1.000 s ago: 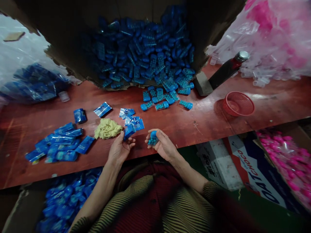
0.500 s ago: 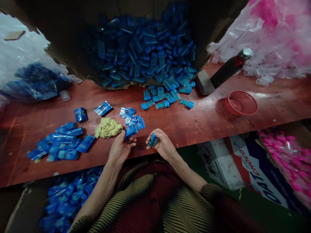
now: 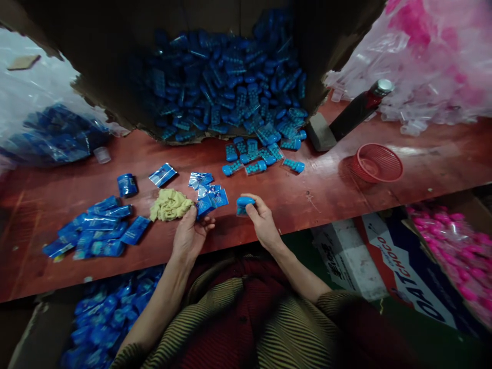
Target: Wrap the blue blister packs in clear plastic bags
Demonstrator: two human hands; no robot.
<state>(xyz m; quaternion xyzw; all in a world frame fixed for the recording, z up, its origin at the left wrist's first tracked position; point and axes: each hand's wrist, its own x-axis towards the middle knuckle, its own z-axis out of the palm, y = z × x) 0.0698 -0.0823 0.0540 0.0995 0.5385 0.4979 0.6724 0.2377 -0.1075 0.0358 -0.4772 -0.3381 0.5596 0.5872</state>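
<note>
Between thumb and fingers, my left hand (image 3: 190,233) holds a blue printed sleeve (image 3: 205,206) at the table's front edge. My right hand (image 3: 263,220) grips a small clear bottle with a blue cap (image 3: 245,204), its cap side turned up. The two hands are apart. Loose blue printed sleeves (image 3: 218,196) lie flat just beyond my left hand, and a crumpled yellow cloth (image 3: 170,205) sits beside it. Further left is a heap of blue sleeves (image 3: 102,223). Several bottles of blue beads (image 3: 255,167) lie beyond my right hand.
A torn cardboard box (image 3: 215,130) full of blue bottles stands at the back. To the right are a red plastic basket (image 3: 378,163), a dark flask (image 3: 359,110) leaning on a grey block (image 3: 322,134), and bags of clear parts (image 3: 415,97). Pink pieces (image 3: 457,246) fill a box below.
My right hand has turned the bottle so its blue cap side shows upward. My left hand with the sleeve has hardly moved. The view has shifted slightly.
</note>
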